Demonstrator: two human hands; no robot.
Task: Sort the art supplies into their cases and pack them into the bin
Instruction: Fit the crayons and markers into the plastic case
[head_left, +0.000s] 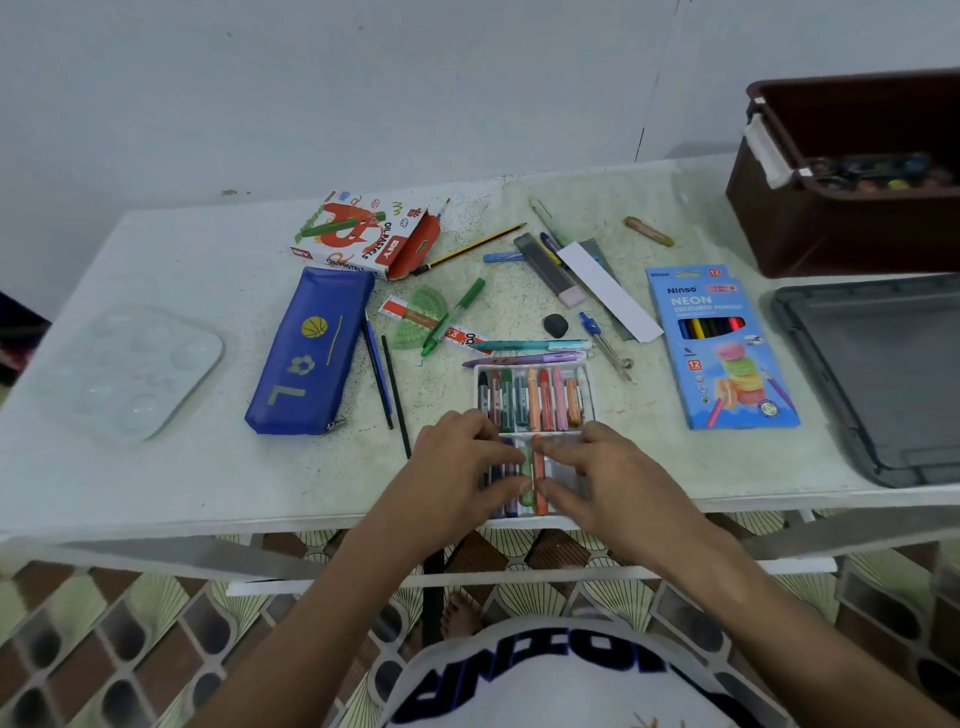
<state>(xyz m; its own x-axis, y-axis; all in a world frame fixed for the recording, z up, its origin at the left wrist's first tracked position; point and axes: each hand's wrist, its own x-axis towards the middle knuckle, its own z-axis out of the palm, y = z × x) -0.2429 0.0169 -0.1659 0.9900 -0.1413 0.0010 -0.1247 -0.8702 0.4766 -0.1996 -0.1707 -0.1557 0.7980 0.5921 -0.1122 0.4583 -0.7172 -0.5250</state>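
A white plastic pastel tray (586, 370) lies near the table's front edge, its far row full of oil pastels. My left hand (457, 467) and my right hand (597, 473) both sit over the near row, fingertips pinching an orange pastel (540, 480) and a green pastel (527, 483) between them. The hands hide much of that row. Behind lie the red oil pastel box (363, 234), a blue pencil case (311, 353) and a blue coloured pencil box (719, 348). The brown bin (831, 218) stands at the back right.
Loose pens, pencils, a green protractor (423, 325), a compass (605, 345), a black eraser (556, 323) and a yellow-brown crayon (648, 231) litter the middle. A clear paint palette (130, 369) sits left. A grey lid (883, 374) lies right.
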